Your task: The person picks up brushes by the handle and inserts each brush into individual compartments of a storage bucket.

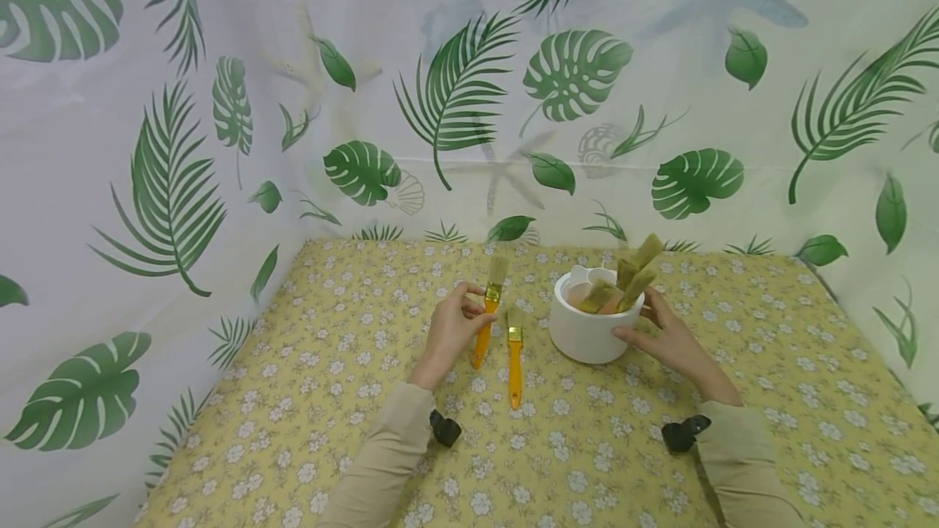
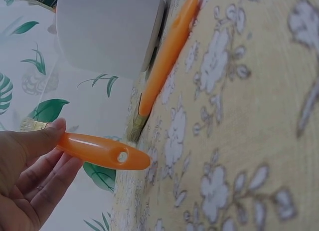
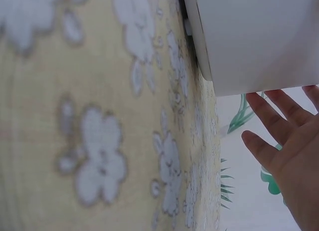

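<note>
My left hand [image 1: 451,332] pinches a paintbrush [image 1: 481,347] by its orange handle, between thumb and fingers. Its pale bristles point up and away, and the holed handle end [image 2: 134,159] slants down over the cloth. A second orange-handled paintbrush [image 1: 515,365] lies flat on the table just right of it, bristles toward the back. Farther right stands a round white container [image 1: 587,339], with several bristle heads [image 1: 637,290] sticking up out of it. Against its right side rest the fairly straight fingertips of my right hand [image 1: 678,346]; the right wrist view shows them touching the wall.
A yellow flowered cloth [image 1: 323,422] covers the table. White curtains [image 1: 293,112] printed with green leaves hang behind and at both sides. Inside the container is a white divider or inner part [image 1: 579,275], partly hidden by the brushes.
</note>
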`<control>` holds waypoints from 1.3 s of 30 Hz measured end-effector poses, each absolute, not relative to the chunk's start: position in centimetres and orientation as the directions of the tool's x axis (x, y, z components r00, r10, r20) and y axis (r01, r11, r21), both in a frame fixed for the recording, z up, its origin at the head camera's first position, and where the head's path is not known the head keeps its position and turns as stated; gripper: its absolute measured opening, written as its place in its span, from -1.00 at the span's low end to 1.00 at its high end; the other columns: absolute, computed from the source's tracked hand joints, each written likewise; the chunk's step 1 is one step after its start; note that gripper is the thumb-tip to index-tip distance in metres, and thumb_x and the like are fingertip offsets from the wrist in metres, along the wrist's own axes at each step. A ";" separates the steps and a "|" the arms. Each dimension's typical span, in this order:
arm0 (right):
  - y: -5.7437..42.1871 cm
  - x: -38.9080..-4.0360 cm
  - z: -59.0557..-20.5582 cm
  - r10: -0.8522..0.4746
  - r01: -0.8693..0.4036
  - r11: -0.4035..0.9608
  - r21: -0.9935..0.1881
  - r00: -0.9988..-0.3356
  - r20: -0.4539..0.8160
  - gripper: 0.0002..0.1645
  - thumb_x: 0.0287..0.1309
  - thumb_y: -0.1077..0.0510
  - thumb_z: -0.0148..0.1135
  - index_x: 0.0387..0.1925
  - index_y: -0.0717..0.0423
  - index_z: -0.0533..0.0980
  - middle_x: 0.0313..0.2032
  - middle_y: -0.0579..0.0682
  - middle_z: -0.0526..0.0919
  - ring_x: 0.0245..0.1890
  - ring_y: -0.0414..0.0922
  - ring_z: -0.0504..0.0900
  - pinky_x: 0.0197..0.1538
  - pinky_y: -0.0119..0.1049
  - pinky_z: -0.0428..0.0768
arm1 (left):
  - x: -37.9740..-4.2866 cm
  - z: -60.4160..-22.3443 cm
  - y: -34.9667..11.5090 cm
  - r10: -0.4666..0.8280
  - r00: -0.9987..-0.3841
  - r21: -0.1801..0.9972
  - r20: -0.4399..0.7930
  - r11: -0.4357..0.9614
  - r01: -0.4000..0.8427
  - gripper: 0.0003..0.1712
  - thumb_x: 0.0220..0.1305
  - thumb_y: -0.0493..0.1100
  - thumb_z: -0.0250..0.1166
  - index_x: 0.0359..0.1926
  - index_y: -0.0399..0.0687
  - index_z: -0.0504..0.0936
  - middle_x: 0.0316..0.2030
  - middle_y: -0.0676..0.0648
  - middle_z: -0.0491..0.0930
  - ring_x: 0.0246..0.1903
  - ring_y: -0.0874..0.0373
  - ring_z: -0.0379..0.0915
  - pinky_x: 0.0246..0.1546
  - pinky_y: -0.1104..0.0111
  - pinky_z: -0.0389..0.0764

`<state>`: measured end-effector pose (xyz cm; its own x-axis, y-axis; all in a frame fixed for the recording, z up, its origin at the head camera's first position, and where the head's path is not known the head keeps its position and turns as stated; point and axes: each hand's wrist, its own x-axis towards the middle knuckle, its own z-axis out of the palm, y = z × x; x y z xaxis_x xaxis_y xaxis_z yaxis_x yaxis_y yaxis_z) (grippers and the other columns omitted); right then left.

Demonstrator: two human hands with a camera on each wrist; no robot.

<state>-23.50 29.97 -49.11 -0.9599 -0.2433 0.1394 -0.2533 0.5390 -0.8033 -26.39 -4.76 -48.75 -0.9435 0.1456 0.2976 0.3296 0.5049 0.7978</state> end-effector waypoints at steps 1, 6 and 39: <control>29.9 -23.5 -49.1 -0.239 -0.248 0.548 -0.798 -0.962 0.135 0.08 0.14 -0.06 0.25 0.44 -0.26 -0.27 0.36 0.20 0.06 0.30 0.29 0.13 0.04 0.34 0.36 | -26.4 -48.7 -4.7 0.146 -0.942 0.796 0.303 0.504 0.334 -0.58 0.09 -0.13 0.37 -0.01 0.00 0.49 -0.41 0.01 0.64 -0.44 0.21 0.55 -0.46 0.44 0.59; 29.7 -23.6 -49.1 -0.223 -0.227 0.575 -0.786 -0.968 0.117 0.11 0.14 -0.10 0.24 0.43 -0.31 -0.32 0.37 0.23 0.03 0.31 0.29 0.13 0.05 0.33 0.36 | -26.3 -48.6 -4.7 0.141 -0.939 0.797 0.313 0.498 0.341 -0.59 0.08 -0.14 0.38 -0.03 0.01 0.50 -0.40 0.00 0.65 -0.43 0.20 0.56 -0.43 0.43 0.60; 29.4 -23.3 -48.7 -0.191 -0.191 0.580 -0.792 -0.977 0.096 0.13 0.10 -0.15 0.26 0.43 -0.04 -0.26 0.33 0.31 0.09 0.31 0.31 0.09 0.14 0.38 0.21 | -26.2 -47.4 -3.2 0.139 -0.923 0.798 0.360 0.467 0.381 -0.59 0.07 -0.10 0.38 -0.03 0.08 0.50 -0.40 0.01 0.65 -0.40 0.20 0.57 -0.39 0.43 0.61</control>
<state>-23.30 29.44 -48.66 -0.9769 -0.1913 0.0956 -0.1911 0.5803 -0.7917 -26.22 -3.23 -47.41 -0.9227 0.1392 0.3596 0.3814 0.4671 0.7977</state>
